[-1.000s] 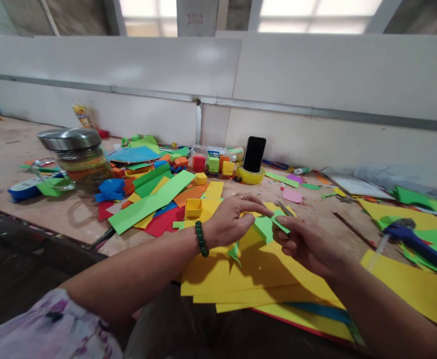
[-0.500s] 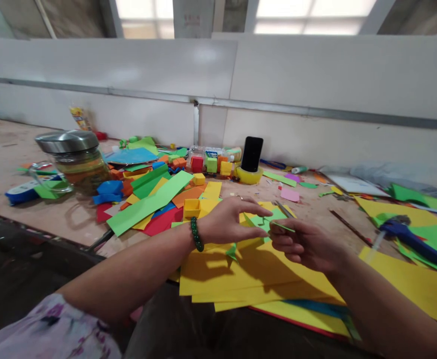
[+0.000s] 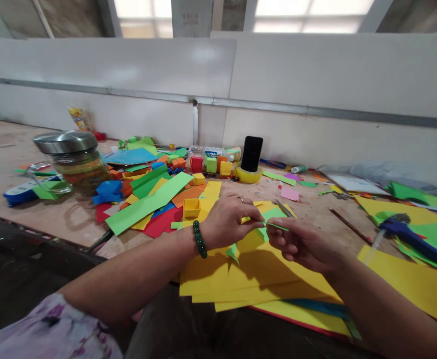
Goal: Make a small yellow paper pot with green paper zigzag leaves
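Note:
Both my hands meet over a stack of yellow paper sheets (image 3: 255, 279) at the near table edge. My left hand (image 3: 230, 219), with a green bead bracelet at the wrist, pinches one end of a small green paper piece (image 3: 274, 224). My right hand (image 3: 300, 244) is closed on the other end of the same green piece, which shows edge-on as a thin strip. A second green scrap (image 3: 233, 252) lies on the yellow sheets below my left hand.
A glass jar with a metal lid (image 3: 72, 157) stands at the left among coloured paper strips (image 3: 149, 202) and small paper boxes (image 3: 193, 207). A phone (image 3: 251, 153) leans in a yellow tape roll. A blue glue gun (image 3: 412, 234) lies at the right on green and yellow sheets.
My hands have drawn closer together on the green piece, which turned from flat to nearly edge-on. The left fingers closed from a loose reach into a pinch.

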Action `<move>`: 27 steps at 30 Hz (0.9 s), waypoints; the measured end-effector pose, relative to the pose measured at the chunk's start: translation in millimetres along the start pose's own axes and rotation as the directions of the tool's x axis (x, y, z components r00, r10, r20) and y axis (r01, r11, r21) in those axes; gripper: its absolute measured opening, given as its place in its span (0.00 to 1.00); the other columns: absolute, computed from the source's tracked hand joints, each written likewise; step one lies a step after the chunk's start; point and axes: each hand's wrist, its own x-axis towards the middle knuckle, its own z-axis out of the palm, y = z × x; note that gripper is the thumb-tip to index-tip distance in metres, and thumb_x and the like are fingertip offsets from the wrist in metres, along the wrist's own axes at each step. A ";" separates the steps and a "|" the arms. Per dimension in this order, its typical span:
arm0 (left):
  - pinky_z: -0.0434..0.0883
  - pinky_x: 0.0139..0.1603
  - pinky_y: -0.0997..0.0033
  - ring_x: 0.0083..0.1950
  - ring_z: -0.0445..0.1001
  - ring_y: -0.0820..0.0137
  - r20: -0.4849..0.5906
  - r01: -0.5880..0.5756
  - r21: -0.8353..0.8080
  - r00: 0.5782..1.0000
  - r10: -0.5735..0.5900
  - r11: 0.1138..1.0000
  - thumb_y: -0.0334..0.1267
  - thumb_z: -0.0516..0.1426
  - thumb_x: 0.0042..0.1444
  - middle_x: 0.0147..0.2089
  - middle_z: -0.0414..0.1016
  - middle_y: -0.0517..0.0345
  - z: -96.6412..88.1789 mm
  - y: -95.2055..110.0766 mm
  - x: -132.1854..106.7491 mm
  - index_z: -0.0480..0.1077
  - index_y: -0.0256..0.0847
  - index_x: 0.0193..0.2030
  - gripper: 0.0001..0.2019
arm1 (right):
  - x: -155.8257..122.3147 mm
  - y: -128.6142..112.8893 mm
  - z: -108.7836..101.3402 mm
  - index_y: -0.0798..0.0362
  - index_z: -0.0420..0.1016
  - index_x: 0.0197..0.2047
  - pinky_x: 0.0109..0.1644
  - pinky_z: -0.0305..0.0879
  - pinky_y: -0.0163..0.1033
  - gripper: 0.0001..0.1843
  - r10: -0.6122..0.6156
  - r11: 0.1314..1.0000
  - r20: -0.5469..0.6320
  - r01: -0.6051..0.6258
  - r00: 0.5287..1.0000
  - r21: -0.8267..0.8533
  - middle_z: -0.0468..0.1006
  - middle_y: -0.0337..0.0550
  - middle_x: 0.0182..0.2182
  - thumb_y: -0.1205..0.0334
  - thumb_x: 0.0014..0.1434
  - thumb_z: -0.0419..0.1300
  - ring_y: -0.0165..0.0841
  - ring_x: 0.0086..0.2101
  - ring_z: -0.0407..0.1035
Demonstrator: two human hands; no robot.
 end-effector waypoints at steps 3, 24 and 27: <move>0.64 0.41 0.68 0.34 0.71 0.71 0.002 -0.032 0.036 1.000 0.032 0.999 0.35 0.60 0.55 0.30 0.77 0.58 -1.7 1.6 -0.4 0.76 0.39 0.31 0.04 | -1.2 -1.2 -0.4 0.56 0.71 0.27 0.16 0.56 0.21 0.16 0.001 0.999 0.026 -0.002 1.000 0.035 0.64 0.32 0.19 0.54 0.44 0.71 0.17 0.16 0.53; 0.61 0.41 0.66 0.32 0.69 0.71 0.032 -0.023 0.156 0.999 0.018 0.988 0.39 0.57 0.58 0.28 0.73 0.58 -3.4 6.0 -2.6 0.79 0.41 0.34 0.09 | 2.5 2.7 -0.9 0.55 0.69 0.26 0.16 0.53 0.22 0.19 -0.007 0.999 0.039 0.009 0.999 -0.048 0.64 0.31 0.17 0.48 0.48 0.67 0.17 0.15 0.48; 0.62 0.36 0.69 0.31 0.68 0.71 0.013 0.007 0.096 1.000 -0.009 0.995 0.39 0.58 0.57 0.27 0.73 0.57 -1.5 3.3 -2.6 0.79 0.40 0.32 0.09 | 2.6 2.4 -0.3 0.55 0.68 0.26 0.16 0.52 0.22 0.19 -0.007 0.999 0.045 0.009 0.999 -0.041 0.63 0.31 0.17 0.48 0.48 0.67 0.17 0.15 0.48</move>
